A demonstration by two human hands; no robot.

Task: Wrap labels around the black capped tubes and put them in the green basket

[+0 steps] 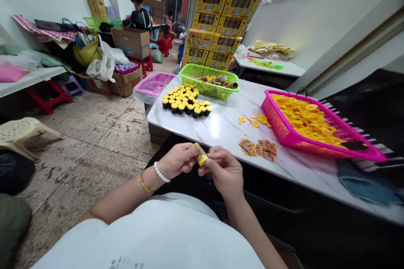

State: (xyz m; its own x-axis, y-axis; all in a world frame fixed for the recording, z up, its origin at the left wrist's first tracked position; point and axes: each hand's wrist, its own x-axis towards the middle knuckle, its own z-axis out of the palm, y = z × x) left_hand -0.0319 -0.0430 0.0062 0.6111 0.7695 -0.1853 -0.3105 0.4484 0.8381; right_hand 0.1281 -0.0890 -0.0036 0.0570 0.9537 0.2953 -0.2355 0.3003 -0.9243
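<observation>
My left hand (pixel 180 159) and my right hand (pixel 226 171) meet in front of my body, just off the table's near edge. Between their fingertips is a small yellow, shiny packet-like piece (pixel 202 159), pinched from both sides; its exact kind is hard to make out. Beyond my hands, on the white marbled table (pixel 221 124), stand several small black tubs with yellow lids (pixel 186 101). Right of my right hand lie several small printed orange cards (pixel 259 149). Behind these are loose yellow plastic ring-shaped pieces (pixel 255 120).
A pink basket (pixel 285 128) full of yellow pieces stands on the right. At the back are a green basket (pixel 208 88) of wrapped items and a pink tray (pixel 154 84). Stacked yellow boxes (pixel 211 44) rise behind. Another person (pixel 141 17) sits far left; a stool (pixel 25 130) is nearer.
</observation>
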